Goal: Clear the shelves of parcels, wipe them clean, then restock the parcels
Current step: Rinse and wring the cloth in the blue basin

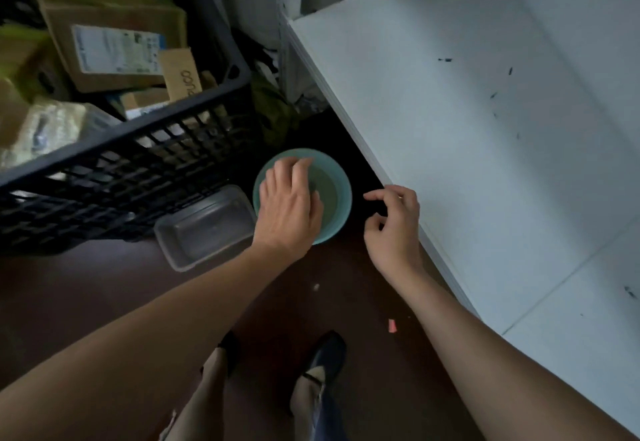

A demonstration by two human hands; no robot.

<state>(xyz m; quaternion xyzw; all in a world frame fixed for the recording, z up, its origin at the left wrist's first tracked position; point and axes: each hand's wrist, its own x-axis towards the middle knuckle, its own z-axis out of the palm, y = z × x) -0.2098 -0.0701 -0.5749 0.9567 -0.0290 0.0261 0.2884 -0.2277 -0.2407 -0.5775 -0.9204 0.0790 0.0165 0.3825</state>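
Your left hand point(289, 201) reaches down into the teal basin point(337, 181) on the floor, fingers loosely curled, contents indiscernible; your right hand point(393, 229), slack and empty, lies nearer the cleared shelf point(485, 135), while parcels point(114, 45) sit crated at left.

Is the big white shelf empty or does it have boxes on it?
Empty. The white shelf board shows only small dark marks; the cardboard parcels sit in the black plastic crate.

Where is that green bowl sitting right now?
The green bowl sits on the dark floor near the middle of the head view, between the clear plastic container and the white shelf, under the left hand.
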